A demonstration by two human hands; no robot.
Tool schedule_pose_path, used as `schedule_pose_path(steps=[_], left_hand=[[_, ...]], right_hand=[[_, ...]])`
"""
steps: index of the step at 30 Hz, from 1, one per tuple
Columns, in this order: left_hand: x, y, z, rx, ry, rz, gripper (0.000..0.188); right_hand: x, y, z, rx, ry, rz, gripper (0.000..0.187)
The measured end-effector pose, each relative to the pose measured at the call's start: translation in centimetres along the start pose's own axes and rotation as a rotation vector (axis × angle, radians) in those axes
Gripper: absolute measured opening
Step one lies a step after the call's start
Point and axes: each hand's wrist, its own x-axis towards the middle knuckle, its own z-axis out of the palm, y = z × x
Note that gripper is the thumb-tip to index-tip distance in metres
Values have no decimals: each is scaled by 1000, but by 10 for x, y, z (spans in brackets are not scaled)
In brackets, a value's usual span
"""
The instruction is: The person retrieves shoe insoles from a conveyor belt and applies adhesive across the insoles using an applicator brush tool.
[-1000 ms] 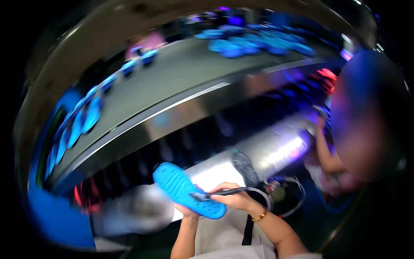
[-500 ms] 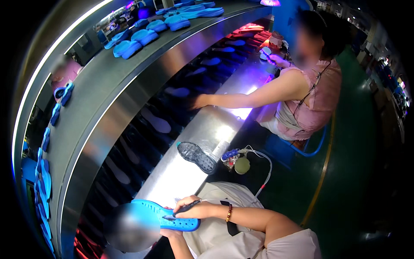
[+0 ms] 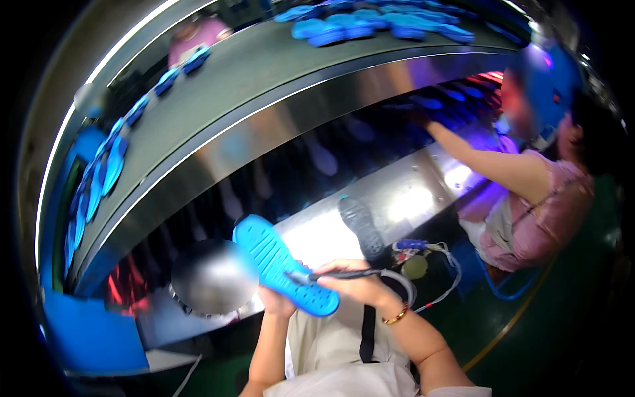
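Observation:
My left hand [image 3: 276,302] grips a bright blue shoe sole [image 3: 268,255] from below, its fingers mostly hidden under it. The sole is tilted, slotted face up, with small round holes at the lower right end. My right hand [image 3: 357,283] is closed round a slim black-handled brush [image 3: 347,273], and the brush's dark tip rests on the sole's lower half. A pale hose [image 3: 403,284] loops from beside the handle. Beyond my hands, a dark grey sole [image 3: 360,225] lies on the shiny metal ledge [image 3: 311,231].
A conveyor belt [image 3: 245,73] carrying blue soles [image 3: 344,28] curves past ahead. Below it, pale soles [image 3: 321,155] stand in a dark row. A co-worker [image 3: 549,192] sits at right, one arm reaching toward that row. A round blurred object [image 3: 213,278] is left; a cabled device [image 3: 415,264] stands right.
The view has swung, so the bench and co-worker sit farther right. The blue sole has turned to slant more steeply. Its slotted face shows more fully, with the brush still on it.

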Motion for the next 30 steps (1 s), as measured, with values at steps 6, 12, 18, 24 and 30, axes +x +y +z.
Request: schedule_pose_path(steps=[6,12,18,24,30], left_hand=[[22,-3,46,61,103,111,77],[14,13,54,29,-64,222,101],[9,27,61,-44,-119,308,99],[4,47,55,20,-144,366,99],[6,55,58,47,-149,349,100]], right_hand=[[-1,-58,-17,-234,75,-300,17],[-2,-51,-8,-395,-164,-496,21],[-8,-56,-8,-401,-118,-528,21],[-19,-66,-3,-388,-353,-546,20],[-14,-63,4,-534,-297,-528,22]])
